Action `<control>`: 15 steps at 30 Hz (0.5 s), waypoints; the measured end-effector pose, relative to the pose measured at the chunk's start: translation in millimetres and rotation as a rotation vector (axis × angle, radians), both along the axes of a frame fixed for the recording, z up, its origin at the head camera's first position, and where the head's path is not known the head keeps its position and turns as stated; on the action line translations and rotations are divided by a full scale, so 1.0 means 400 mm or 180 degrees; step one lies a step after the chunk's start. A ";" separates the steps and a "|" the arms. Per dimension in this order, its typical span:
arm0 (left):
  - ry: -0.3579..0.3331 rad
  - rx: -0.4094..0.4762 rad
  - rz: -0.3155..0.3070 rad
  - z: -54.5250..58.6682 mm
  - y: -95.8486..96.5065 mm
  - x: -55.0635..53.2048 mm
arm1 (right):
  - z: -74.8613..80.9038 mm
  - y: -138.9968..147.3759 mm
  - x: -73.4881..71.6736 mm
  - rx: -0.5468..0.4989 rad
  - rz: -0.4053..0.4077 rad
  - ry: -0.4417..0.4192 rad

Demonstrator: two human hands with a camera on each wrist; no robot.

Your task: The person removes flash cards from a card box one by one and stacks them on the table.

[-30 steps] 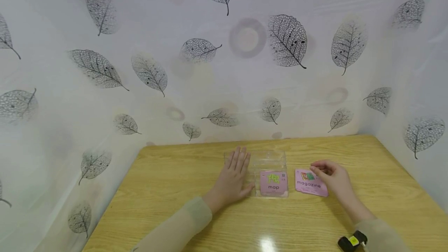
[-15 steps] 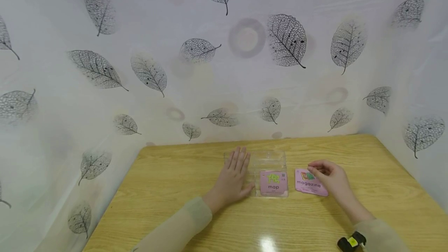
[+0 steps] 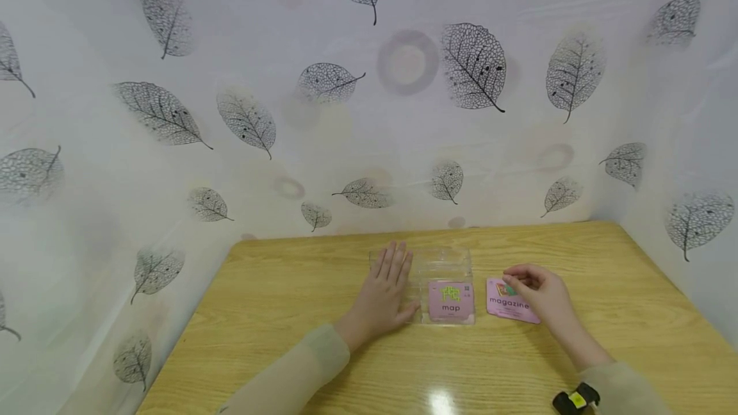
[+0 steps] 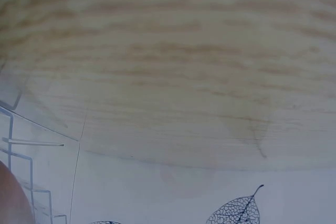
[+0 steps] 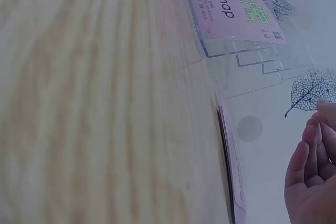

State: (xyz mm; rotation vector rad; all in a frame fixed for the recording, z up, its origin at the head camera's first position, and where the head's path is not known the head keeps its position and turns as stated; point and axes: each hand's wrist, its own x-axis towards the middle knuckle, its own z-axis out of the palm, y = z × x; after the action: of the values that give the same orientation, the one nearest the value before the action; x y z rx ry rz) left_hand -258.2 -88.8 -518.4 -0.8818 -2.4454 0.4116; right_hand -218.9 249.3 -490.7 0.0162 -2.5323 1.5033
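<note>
In the head view my left hand (image 3: 387, 290) lies with straight fingers on the left part of a clear plastic card holder (image 3: 444, 266). A pink card reading "map" (image 3: 451, 301) sits in the holder's right front part. To the right, a small stack of pink cards with "magazine" on top (image 3: 510, 308) lies on the table. Over its upper right corner is my right hand (image 3: 544, 293), fingers loosely bent and thumb tip near the index finger. The right wrist view shows this hand (image 5: 315, 171) apart from the stack's edge (image 5: 233, 166), with nothing visible between its fingers.
The wooden table (image 3: 277, 293) runs back to a pale leaf-patterned curtain (image 3: 346, 133), which also closes off both sides. A black wrist camera with a yellow patch (image 3: 576, 399) is by the right sleeve. In the left wrist view, part of the clear holder (image 4: 31, 156) shows.
My right hand has drifted slightly left over the magazine card stack. The left hand, the holder and the cards have stayed in place.
</note>
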 end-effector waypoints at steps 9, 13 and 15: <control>-0.0054 0.0001 0.0014 0.000 0.001 0.003 | 0.008 -0.010 0.005 -0.0030 0.0075 0.0078; -0.0016 -0.0029 0.0023 0.001 0.001 0.002 | 0.004 -0.014 0.003 -0.0076 0.0111 0.0133; -0.0004 -0.0024 0.0019 0.001 0.000 0.003 | 0.001 -0.015 0.003 -0.0079 0.0131 0.0162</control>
State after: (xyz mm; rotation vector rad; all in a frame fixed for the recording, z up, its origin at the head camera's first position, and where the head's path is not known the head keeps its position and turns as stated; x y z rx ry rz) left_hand -257.1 -88.6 -518.0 -0.8782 -2.4499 0.4229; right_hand -217.8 243.1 -490.3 0.1026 -2.4879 1.5292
